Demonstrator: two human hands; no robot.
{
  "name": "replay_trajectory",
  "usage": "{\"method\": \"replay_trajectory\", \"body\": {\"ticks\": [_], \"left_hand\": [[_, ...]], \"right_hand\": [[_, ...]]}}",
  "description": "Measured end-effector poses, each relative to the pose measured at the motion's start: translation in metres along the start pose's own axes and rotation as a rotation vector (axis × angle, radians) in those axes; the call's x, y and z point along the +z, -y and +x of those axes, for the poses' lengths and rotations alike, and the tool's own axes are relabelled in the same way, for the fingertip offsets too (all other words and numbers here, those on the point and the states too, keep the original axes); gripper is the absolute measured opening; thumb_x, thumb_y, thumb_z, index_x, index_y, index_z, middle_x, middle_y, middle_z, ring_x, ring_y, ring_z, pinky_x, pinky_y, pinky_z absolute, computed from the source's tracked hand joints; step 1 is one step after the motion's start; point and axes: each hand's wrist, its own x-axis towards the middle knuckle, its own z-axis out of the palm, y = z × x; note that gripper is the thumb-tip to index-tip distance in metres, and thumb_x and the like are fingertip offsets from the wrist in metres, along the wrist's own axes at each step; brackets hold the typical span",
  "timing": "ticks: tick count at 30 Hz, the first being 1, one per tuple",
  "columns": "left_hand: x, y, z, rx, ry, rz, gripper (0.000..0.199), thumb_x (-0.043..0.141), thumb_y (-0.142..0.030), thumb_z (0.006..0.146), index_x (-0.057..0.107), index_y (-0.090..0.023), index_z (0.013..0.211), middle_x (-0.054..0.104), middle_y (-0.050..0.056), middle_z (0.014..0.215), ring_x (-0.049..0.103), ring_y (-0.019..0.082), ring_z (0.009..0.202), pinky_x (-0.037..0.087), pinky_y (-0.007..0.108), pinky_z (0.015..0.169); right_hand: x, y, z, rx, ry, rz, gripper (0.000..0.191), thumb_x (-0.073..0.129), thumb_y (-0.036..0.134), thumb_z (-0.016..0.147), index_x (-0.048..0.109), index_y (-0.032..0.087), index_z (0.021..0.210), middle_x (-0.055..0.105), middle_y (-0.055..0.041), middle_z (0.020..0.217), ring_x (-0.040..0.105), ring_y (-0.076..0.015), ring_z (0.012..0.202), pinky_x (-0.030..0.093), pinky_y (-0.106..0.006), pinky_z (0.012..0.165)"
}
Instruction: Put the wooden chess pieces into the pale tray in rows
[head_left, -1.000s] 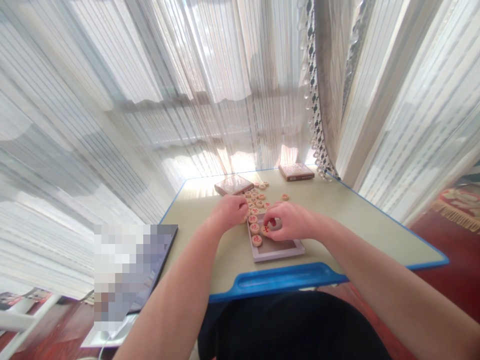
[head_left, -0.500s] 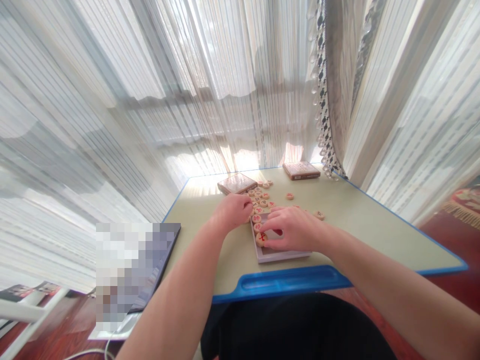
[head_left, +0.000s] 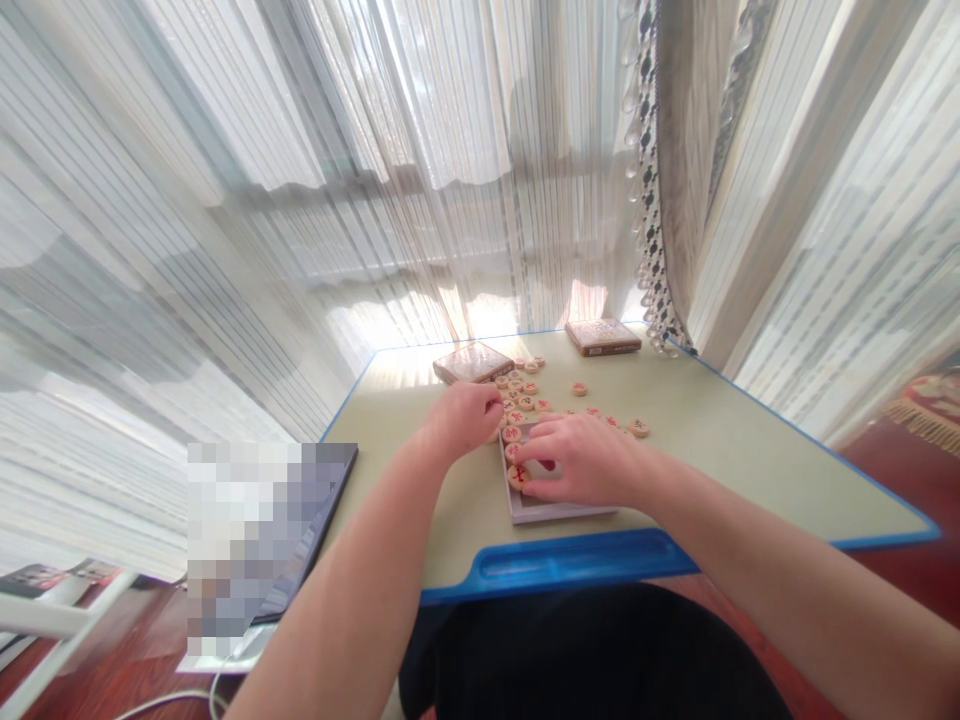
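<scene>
Right grip (head_left: 579,458): narrow, our thumb touching a round piece (head_left: 517,477); whether pinched, we cannot tell.
Piece: inside the tray (head_left: 559,516), along its left wall.
Left grip (head_left: 463,415): curled near the tray's far-left corner, contents hidden from us.

I face sheer white striped curtains (head_left: 420,150); on my left, a dark-edged flat screen (head_left: 309,535) and red wooden floor (head_left: 142,650).

Your view's bright, backlit through sheer striped curtains (head_left: 420,230). Glare burns out their hem (head_left: 480,316), washes far-left tabletop (head_left: 720,430). Slight haze; far xiangqi pieces (head_left: 579,389) too soft for you to read. Edges stretched wide-angle. Pixelated block masks dark-edged screen (head_left: 289,540).
</scene>
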Motion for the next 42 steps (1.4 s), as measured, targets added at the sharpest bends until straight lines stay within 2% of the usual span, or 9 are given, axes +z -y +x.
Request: {"method": "replay_trajectory", "body": {"ticks": [16, 27, 32, 38, 42], "left_hand": [[0.0012, 0.0019, -0.0020, -0.007, -0.015, -0.027, 0.027, 0.038, -0.021, 0.074, 0.064, -0.018, 0.067, 0.064, 0.003, 0.066, 0.053, 0.013, 0.060, 0.036, 0.024, 0.056], [-0.0023, -0.0021, -0.0025, -0.030, 0.014, -0.019, 0.025, 0.038, -0.021, 0.073, 0.061, -0.018, 0.065, 0.063, 0.003, 0.065, 0.052, 0.013, 0.058, 0.035, 0.024, 0.054], [-0.0028, -0.0011, -0.0013, -0.086, 0.028, 0.059, 0.027, 0.038, -0.023, 0.074, 0.063, -0.018, 0.065, 0.064, 0.004, 0.067, 0.054, 0.015, 0.061, 0.036, 0.025, 0.054], [-0.0027, 0.0010, 0.0018, -0.187, 0.064, 0.097, 0.029, 0.038, -0.025, 0.076, 0.066, -0.019, 0.075, 0.067, 0.006, 0.079, 0.059, 0.019, 0.072, 0.041, 0.026, 0.061], [-0.0029, 0.0059, 0.0054, -0.275, 0.076, 0.126, 0.029, 0.038, -0.025, 0.075, 0.067, -0.020, 0.080, 0.068, 0.007, 0.085, 0.060, 0.021, 0.076, 0.042, 0.027, 0.062]], "right_hand": [[-0.0022, 0.0004, 0.0020, 0.026, 0.024, 0.036, 0.018, 0.056, 0.035, 0.077, 0.067, 0.025, 0.086, 0.064, -0.0004, 0.076, 0.054, -0.0139, 0.071, 0.033, -0.024, 0.060], [-0.0010, 0.0022, 0.0015, 0.010, 0.064, 0.085, 0.009, 0.061, 0.029, 0.069, 0.063, 0.021, 0.074, 0.057, 0.0016, 0.066, 0.048, -0.0110, 0.061, 0.031, -0.023, 0.056], [0.0002, 0.0022, 0.0020, 0.023, 0.055, 0.082, 0.011, 0.061, 0.028, 0.068, 0.063, 0.022, 0.077, 0.056, 0.0019, 0.065, 0.047, -0.0114, 0.061, 0.031, -0.024, 0.056], [0.0021, 0.0044, 0.0035, 0.032, 0.065, 0.135, 0.008, 0.061, 0.025, 0.067, 0.061, 0.020, 0.074, 0.055, 0.0015, 0.065, 0.047, -0.0114, 0.062, 0.033, -0.023, 0.058], [0.0009, -0.0054, 0.0063, 0.126, -0.034, 0.178, 0.016, 0.060, 0.029, 0.068, 0.060, 0.019, 0.081, 0.055, 0.0015, 0.067, 0.049, -0.0119, 0.065, 0.035, -0.023, 0.062]]}}
